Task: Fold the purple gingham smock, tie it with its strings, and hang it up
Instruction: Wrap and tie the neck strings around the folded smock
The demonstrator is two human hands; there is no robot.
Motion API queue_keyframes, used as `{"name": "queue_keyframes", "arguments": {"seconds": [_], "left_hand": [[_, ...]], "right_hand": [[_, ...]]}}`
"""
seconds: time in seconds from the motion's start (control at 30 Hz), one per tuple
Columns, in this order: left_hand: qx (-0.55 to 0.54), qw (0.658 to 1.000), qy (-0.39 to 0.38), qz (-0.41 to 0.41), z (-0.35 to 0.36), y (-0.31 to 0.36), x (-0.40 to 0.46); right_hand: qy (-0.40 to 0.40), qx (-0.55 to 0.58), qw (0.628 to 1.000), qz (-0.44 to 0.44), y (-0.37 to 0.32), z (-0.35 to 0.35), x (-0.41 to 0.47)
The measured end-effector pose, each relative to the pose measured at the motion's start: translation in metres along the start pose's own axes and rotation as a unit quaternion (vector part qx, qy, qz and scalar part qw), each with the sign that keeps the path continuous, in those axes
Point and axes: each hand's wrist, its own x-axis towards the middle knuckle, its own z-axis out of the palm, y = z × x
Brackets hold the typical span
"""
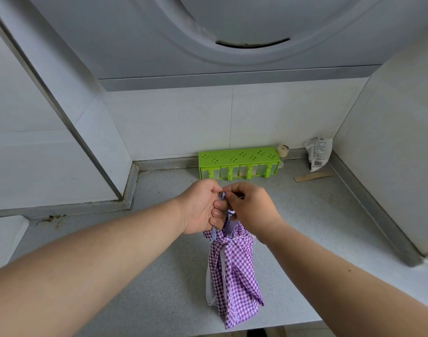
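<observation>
The purple gingham smock [233, 273] is folded into a narrow bundle, cinched near its top, and hangs down over the grey countertop [305, 227]. Its strings [221, 196] come up out of the top of the bundle. My left hand [200, 206] is closed around the strings just above the bundle. My right hand [250, 205] pinches the strings' upper end with thumb and fingertips, touching my left hand. Most of the strings are hidden inside my fists.
A green spice rack [238, 165] stands against the tiled back wall, with a small jar [283, 152] and a crumpled white packet [318, 154] to its right. A wooden stick [312, 177] lies nearby. A range hood [232, 32] hangs overhead; a white stove edge [3, 237] shows at the left.
</observation>
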Motion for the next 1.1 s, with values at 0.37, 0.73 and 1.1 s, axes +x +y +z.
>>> {"name": "queue_keyframes", "arguments": {"seconds": [0.37, 0.73, 1.1], "left_hand": [[0.010, 0.996, 0.081, 0.018, 0.006, -0.001, 0.010], [-0.003, 0.992, 0.109, 0.066, -0.009, -0.008, 0.013], [0.102, 0.973, 0.155, 0.137, -0.024, -0.006, 0.005]], "right_hand": [[-0.007, -0.088, 0.991, -0.096, 0.003, -0.003, 0.003], [0.010, 0.036, 0.999, 0.013, 0.003, 0.001, 0.005], [-0.025, 0.022, 0.999, -0.013, -0.003, 0.000, 0.008]]}}
